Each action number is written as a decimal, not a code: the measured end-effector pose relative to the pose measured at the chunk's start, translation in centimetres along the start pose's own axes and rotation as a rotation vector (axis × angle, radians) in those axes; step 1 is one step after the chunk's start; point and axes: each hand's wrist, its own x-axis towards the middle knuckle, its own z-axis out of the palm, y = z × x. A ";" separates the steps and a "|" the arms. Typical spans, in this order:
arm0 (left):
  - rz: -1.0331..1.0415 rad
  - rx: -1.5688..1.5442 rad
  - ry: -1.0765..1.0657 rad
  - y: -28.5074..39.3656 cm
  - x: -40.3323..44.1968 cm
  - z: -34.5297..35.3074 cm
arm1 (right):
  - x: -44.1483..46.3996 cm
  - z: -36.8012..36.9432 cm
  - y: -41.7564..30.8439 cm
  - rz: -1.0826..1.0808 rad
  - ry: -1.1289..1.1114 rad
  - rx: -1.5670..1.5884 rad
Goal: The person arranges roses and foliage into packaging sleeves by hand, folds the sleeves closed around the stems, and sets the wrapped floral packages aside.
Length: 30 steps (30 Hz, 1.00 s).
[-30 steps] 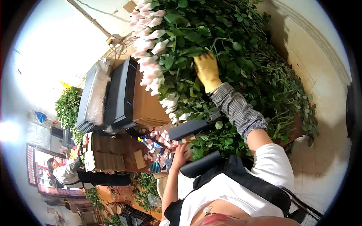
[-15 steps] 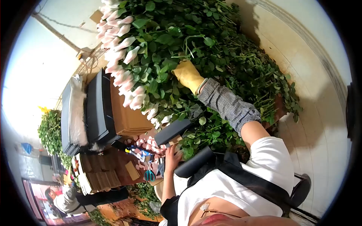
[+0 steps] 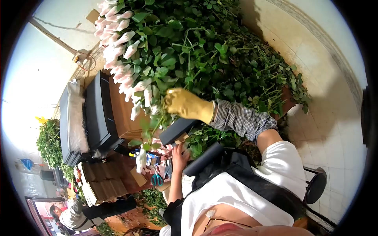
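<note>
My right hand (image 3: 188, 105), in a yellow rubber glove under a checked sleeve cover, is closed around a rose stem. That rose's netted bud (image 3: 141, 160) hangs out past the fist, over the table, and its leaves are blurred. Beyond the glove lies a large heap of leafy roses (image 3: 204, 51), their pale pink buds (image 3: 122, 74) wrapped in mesh and lined up along one side. My bare left hand (image 3: 180, 157) rests by the tan edge of a dark block (image 3: 177, 131), its fingers stretched out. A black roll (image 3: 204, 159) lies beside that hand.
Teal-handled scissors (image 3: 156, 179) lie on the table near loose pink pieces. Stacked dark sheets (image 3: 98, 114) and piled cardboard (image 3: 103, 181) stand to the left. Another person (image 3: 76, 214) is in the background. Leaves litter the floor, and a black stool (image 3: 316, 185) is at right.
My right hand has come out of the heap, towards me and slightly left, bringing a rose with it. The rose's bud now hangs over the table. My left hand has barely moved.
</note>
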 end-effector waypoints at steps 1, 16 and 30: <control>-0.012 -0.001 -0.010 -0.1 0.0 0.1 | 0.1 -0.7 -1.4 -0.074 -0.067 -0.039; -0.019 -0.044 0.036 -1.5 -0.4 1.0 | -17.5 0.2 -2.8 0.573 -0.713 0.058; 0.219 0.321 -0.102 0.3 2.0 -1.5 | -25.6 5.7 -3.6 0.762 -0.299 0.171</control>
